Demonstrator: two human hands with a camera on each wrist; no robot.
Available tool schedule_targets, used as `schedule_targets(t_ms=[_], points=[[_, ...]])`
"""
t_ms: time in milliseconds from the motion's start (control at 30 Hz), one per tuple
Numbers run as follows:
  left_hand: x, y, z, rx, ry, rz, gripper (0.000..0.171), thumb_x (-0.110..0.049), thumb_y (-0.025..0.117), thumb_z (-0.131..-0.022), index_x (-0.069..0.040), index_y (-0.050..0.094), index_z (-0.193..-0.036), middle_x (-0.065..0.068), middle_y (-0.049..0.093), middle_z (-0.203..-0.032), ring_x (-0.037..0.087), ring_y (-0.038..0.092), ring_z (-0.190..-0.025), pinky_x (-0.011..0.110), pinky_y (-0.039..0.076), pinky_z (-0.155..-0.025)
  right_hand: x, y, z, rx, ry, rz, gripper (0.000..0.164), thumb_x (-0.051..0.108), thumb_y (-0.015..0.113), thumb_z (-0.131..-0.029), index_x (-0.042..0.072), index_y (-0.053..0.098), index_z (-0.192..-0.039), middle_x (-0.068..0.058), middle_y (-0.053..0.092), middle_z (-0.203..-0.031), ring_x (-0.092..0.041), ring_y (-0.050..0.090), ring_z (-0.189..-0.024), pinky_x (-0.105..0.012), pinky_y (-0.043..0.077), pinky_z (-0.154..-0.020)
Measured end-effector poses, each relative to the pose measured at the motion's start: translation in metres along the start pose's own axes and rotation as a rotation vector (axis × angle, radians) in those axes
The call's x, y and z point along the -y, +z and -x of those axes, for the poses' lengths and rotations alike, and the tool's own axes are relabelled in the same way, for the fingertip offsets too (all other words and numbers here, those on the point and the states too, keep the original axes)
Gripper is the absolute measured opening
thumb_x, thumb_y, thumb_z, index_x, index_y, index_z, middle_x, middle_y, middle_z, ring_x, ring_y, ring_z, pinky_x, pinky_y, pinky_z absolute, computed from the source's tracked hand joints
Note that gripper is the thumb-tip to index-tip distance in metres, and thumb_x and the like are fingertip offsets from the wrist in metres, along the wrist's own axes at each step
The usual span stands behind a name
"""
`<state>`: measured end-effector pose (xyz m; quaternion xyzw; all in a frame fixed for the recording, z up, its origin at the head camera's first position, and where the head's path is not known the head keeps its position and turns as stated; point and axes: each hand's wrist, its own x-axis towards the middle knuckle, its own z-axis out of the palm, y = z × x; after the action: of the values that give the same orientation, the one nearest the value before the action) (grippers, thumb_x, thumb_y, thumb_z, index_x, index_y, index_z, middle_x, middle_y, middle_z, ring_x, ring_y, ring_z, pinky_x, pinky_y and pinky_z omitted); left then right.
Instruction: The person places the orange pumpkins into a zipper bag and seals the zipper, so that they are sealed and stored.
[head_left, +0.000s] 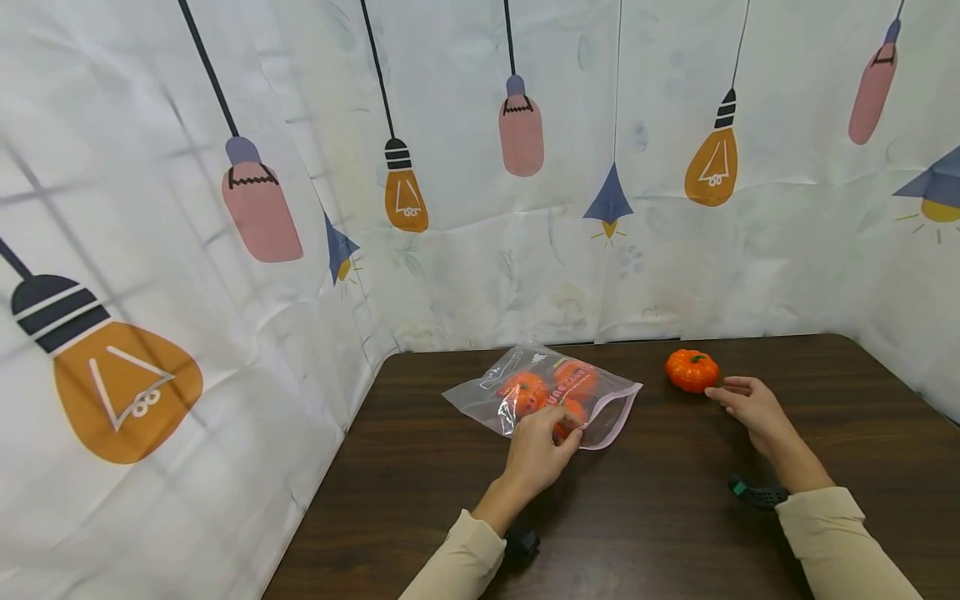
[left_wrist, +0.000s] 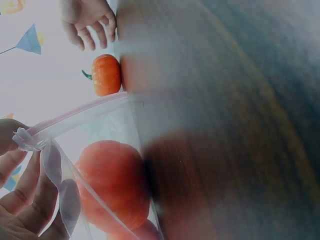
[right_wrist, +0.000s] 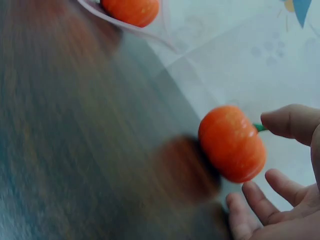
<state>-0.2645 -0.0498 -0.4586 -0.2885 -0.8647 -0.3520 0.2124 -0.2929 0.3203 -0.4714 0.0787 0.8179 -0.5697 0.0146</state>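
A clear zip bag (head_left: 480, 398) with a pink-edged mouth lies on the table, several small orange pumpkins (head_left: 525, 392) inside. My left hand (head_left: 538, 450) pinches the rim of the bag's mouth between thumb and fingers; in the left wrist view the plastic bunches at the fingertips and the mouth gapes. One more orange pumpkin (head_left: 692, 371), with a green stem, sits on the table to the right of the bag. My right hand (head_left: 757, 412) is beside it, fingers loosely spread, fingertips right at its side in the right wrist view.
The dark wooden table (head_left: 637, 533) reaches back to a white curtain (head_left: 465, 275) printed with hanging lamps, which also runs along the left side. A dark strap (head_left: 759, 495) is at my right wrist, and a small black device (head_left: 522, 546) at my left.
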Motion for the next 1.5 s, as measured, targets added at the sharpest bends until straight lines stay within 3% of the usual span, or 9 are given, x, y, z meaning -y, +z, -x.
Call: schedule_targets(t_ms=[33, 100, 200, 300, 333, 633, 933, 1167, 1500], points=[[0.0, 0.0, 0.0, 0.0, -0.001, 0.0, 0.003, -0.019, 0.075, -0.089, -0.016, 0.074, -0.09, -0.005, 0.075, -0.086, 0.005, 0.063, -0.066, 0.01, 0.045, -0.063, -0.003, 0.0, -0.001, 0.004, -0.006, -0.008, 0.085, 0.04, 0.056, -0.103, -0.015, 0.014, -0.153, -0.037, 0.023, -0.156, 0.003, 0.047, -0.099, -0.013, 0.049, -0.08], [0.0, 0.0, 0.0, 0.002, 0.0, 0.0, 0.003, -0.019, 0.075, -0.089, -0.016, 0.074, -0.09, -0.004, 0.075, -0.085, 0.006, 0.063, -0.066, 0.009, 0.044, -0.063, -0.007, 0.001, -0.004, 0.008, -0.019, -0.026, 0.087, 0.039, 0.057, -0.103, -0.015, 0.01, -0.154, -0.037, 0.02, -0.157, -0.006, 0.051, -0.107, -0.011, 0.046, -0.08], [0.0, 0.0, -0.001, 0.003, 0.003, -0.003, 0.004, -0.019, 0.075, -0.089, -0.016, 0.074, -0.09, -0.004, 0.075, -0.085, 0.008, 0.064, -0.066, 0.009, 0.044, -0.063, -0.011, 0.003, -0.008, 0.012, -0.04, -0.037, 0.091, 0.038, 0.059, -0.102, -0.011, 0.006, -0.157, -0.037, 0.015, -0.16, -0.034, 0.042, -0.131, -0.027, 0.046, -0.097], [0.0, 0.0, -0.002, -0.001, 0.014, -0.007, 0.004, -0.019, 0.075, -0.089, -0.016, 0.074, -0.09, -0.004, 0.074, -0.085, 0.009, 0.064, -0.066, 0.009, 0.044, -0.063, -0.012, 0.005, -0.01, 0.013, -0.052, -0.033, 0.095, 0.039, 0.062, -0.101, -0.008, 0.003, -0.159, -0.036, 0.009, -0.163, -0.051, 0.02, -0.145, -0.049, 0.038, -0.106], [0.001, 0.0, -0.002, -0.002, 0.016, -0.009, 0.003, -0.019, 0.075, -0.089, -0.016, 0.074, -0.09, -0.004, 0.074, -0.084, 0.008, 0.064, -0.065, 0.009, 0.044, -0.063, -0.013, 0.005, -0.011, 0.014, -0.054, -0.028, 0.096, 0.039, 0.062, -0.101, -0.007, 0.002, -0.159, -0.036, 0.008, -0.163, -0.052, 0.017, -0.146, -0.055, 0.034, -0.107], [0.001, 0.001, -0.004, 0.0, 0.012, -0.033, 0.004, -0.02, 0.076, -0.089, -0.017, 0.074, -0.089, -0.005, 0.074, -0.083, -0.002, 0.056, -0.064, 0.008, 0.042, -0.062, -0.011, 0.001, -0.02, 0.043, -0.069, -0.014, 0.102, 0.04, 0.065, -0.099, -0.003, -0.005, -0.16, -0.036, 0.0, -0.165, -0.058, 0.008, -0.148, -0.069, 0.023, -0.114], [0.0, 0.001, -0.004, 0.006, 0.006, -0.01, 0.004, -0.02, 0.076, -0.089, -0.016, 0.074, -0.09, -0.005, 0.074, -0.085, -0.002, 0.056, -0.064, 0.009, 0.042, -0.062, -0.014, -0.002, -0.034, 0.045, -0.101, 0.007, 0.103, 0.039, 0.066, -0.099, -0.001, -0.006, -0.161, -0.035, 0.0, -0.165, -0.056, 0.023, -0.145, -0.064, 0.034, -0.111], [0.002, 0.001, -0.002, 0.009, 0.007, -0.013, 0.004, -0.02, 0.076, -0.089, -0.016, 0.074, -0.09, -0.005, 0.075, -0.085, -0.002, 0.057, -0.064, 0.009, 0.043, -0.062, -0.016, -0.003, -0.043, 0.059, -0.123, 0.032, 0.103, 0.04, 0.068, -0.098, 0.001, -0.002, -0.162, -0.035, -0.001, -0.166, -0.059, 0.021, -0.144, -0.07, 0.028, -0.114], [0.001, 0.001, 0.001, 0.018, 0.011, -0.012, 0.004, -0.019, 0.077, -0.089, -0.017, 0.074, -0.089, -0.005, 0.074, -0.084, 0.001, 0.06, -0.065, 0.008, 0.043, -0.062, -0.015, -0.002, -0.05, 0.078, -0.147, 0.093, 0.101, 0.039, 0.068, -0.097, 0.0, 0.002, -0.162, -0.038, 0.004, -0.164, -0.058, 0.025, -0.141, -0.068, 0.032, -0.111]])
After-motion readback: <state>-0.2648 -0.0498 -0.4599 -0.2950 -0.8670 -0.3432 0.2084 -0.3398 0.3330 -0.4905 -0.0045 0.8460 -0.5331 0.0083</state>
